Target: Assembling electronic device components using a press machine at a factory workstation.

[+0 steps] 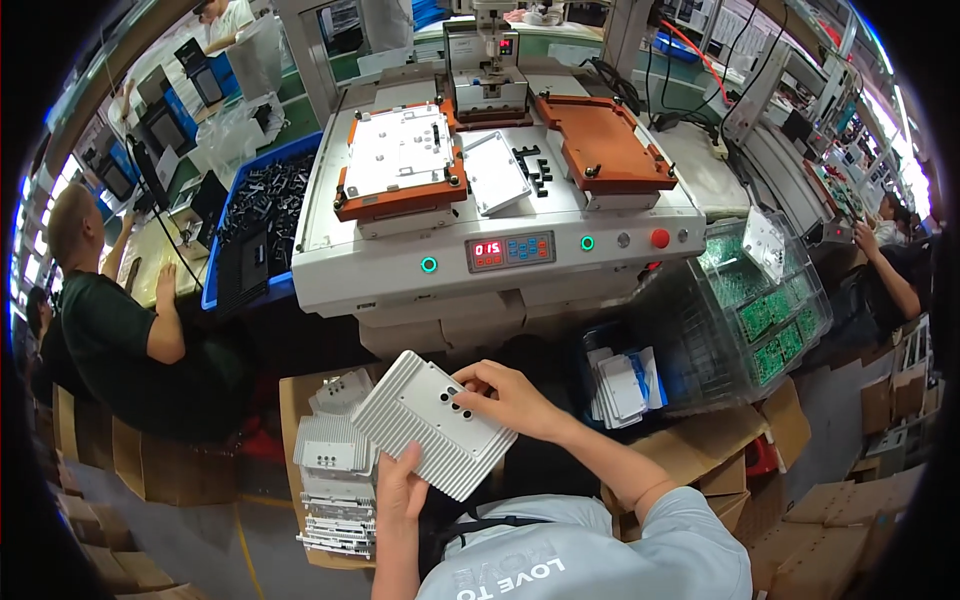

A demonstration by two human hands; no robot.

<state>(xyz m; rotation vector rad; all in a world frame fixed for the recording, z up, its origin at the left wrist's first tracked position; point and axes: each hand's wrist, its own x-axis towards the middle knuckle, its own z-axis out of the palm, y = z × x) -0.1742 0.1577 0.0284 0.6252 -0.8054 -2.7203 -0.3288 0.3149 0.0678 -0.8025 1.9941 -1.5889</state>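
One ribbed metal panel (435, 425) is positioned in front of the torso, beside one open carton (288, 415) containing stacked panels (335, 455). The left hand (402, 485) grips its lower edge, thumb on the ribs. The right hand (505, 400) is narrowed, fingers curled over several round black inserts; whether it pinches one cannot be determined. The machine (385, 265) carries two orange fixtures: the left fixture (400, 207) bears one white plate (385, 150); the right fixture (605, 150) bears none. Between them lies one white tray (495, 175). Controls include two green-lit buttons and one red button (660, 238).
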